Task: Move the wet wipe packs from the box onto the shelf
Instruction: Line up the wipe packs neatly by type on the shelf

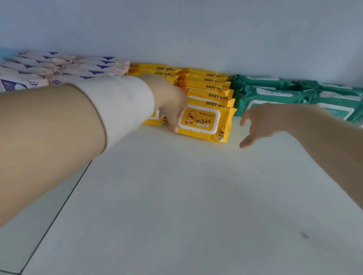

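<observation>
Left hand (172, 106) is stretched deep over the shelf (171, 201), fingers bent down on the left short edge of the front yellow pack (203, 122); whether they truly pinch it I cannot tell. Meanwhile the right hand (259, 124) hovers released, fingers spread, just off the pack's other end, touching nothing. I judge I am squaring the pack into its row, hence a hand on each flank. It lies flat, lid up, long axis running from one hand to the other, print facing me. Beyond the hands, yellow packs (212, 96) overlap toward the wall; pink packs (51, 66) sit left of the left hand, green packs (277, 95) behind the right.
</observation>
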`<control>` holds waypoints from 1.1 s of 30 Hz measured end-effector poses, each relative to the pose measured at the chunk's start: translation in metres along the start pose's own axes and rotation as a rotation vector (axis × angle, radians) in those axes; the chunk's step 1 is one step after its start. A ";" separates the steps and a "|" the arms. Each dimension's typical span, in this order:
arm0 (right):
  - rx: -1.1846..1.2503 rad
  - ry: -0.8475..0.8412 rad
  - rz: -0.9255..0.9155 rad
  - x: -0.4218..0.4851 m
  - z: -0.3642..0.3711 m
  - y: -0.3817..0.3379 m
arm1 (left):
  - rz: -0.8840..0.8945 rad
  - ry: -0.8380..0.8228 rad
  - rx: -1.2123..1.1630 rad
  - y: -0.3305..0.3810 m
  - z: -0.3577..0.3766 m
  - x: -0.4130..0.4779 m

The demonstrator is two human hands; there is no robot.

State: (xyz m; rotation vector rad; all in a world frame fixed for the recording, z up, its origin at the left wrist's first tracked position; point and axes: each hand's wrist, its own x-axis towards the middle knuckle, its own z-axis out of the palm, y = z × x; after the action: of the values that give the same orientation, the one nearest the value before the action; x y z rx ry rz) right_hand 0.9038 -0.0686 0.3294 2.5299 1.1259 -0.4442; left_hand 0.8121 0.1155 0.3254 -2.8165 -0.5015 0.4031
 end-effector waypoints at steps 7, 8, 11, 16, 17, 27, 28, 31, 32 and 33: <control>0.397 0.240 0.075 0.037 0.048 -0.004 | 0.040 0.203 -0.030 0.002 0.010 0.019; 0.471 0.280 0.093 0.044 0.054 -0.009 | 0.050 0.170 -0.012 0.002 0.014 0.026; 0.611 0.370 0.159 0.068 0.070 -0.026 | 0.066 0.141 0.019 0.001 0.022 0.046; 0.692 0.541 0.222 0.098 0.081 -0.031 | 0.102 0.243 -0.049 -0.006 0.039 0.061; 0.684 0.573 0.221 0.102 0.082 -0.030 | 0.113 0.272 -0.053 -0.006 0.043 0.063; 0.789 0.563 0.161 0.115 0.083 -0.020 | 0.142 0.297 -0.167 -0.008 0.042 0.065; 0.822 0.535 0.149 0.114 0.082 -0.017 | 0.137 0.286 -0.187 -0.010 0.041 0.064; 0.855 0.505 0.149 0.114 0.078 -0.012 | 0.120 0.268 -0.188 -0.013 0.040 0.066; 0.860 0.505 0.152 0.115 0.078 -0.011 | 0.116 0.259 -0.184 -0.012 0.040 0.067; 0.872 0.509 0.155 0.117 0.078 -0.011 | 0.112 0.253 -0.187 -0.012 0.041 0.068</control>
State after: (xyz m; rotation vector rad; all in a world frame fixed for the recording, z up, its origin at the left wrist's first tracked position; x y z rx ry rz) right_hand 0.9592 -0.0185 0.2097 3.6212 1.0122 -0.2867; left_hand 0.8576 0.1596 0.2759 -3.0253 -0.3442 0.0173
